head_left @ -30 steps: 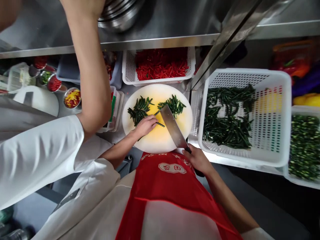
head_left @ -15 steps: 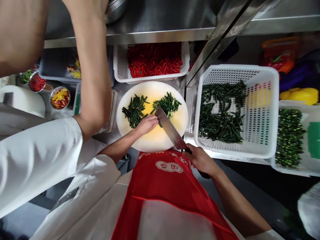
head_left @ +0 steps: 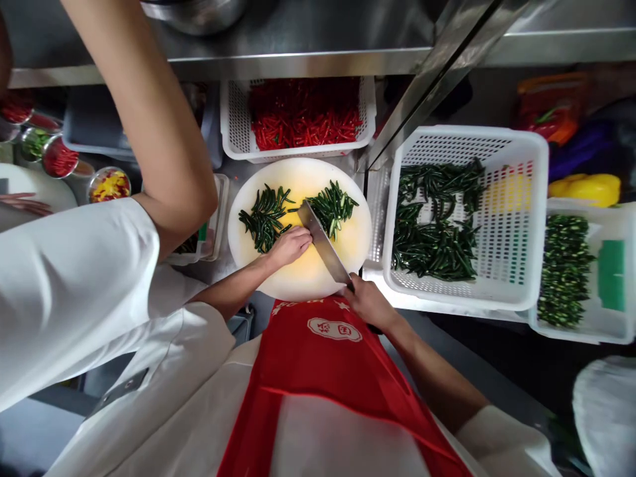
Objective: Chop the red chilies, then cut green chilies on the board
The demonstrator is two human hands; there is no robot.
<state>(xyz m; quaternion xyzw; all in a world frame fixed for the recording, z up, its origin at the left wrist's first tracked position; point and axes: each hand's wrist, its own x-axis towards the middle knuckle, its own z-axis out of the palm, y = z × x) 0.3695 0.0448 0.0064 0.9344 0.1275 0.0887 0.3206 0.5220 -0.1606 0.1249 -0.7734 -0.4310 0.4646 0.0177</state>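
Observation:
On a round white cutting board (head_left: 298,281), whole green chili peppers (head_left: 265,218) lie in a pile at the left, and cut green chilies (head_left: 334,205) at the right. My right hand (head_left: 370,301) grips the handle of a cleaver (head_left: 325,245), its blade slanting across the board beside the cut pile. My left hand (head_left: 291,246) is closed on the board, knuckles close against the blade. Whatever lies beneath its fingertips is hidden.
Right of the board stands a white perforated basket (head_left: 511,265) of green chilies, with a tub (head_left: 613,324) of chopped green pieces beyond. Behind is a basket (head_left: 298,157) of red chilies under a steel shelf (head_left: 318,63). A co-worker's arm (head_left: 173,156) reaches across at left.
The cleaver and my right hand have shifted left, the blade turning a little steeper. A green piece seen by my left fingertips is no longer visible. The co-worker's forearm has swung left.

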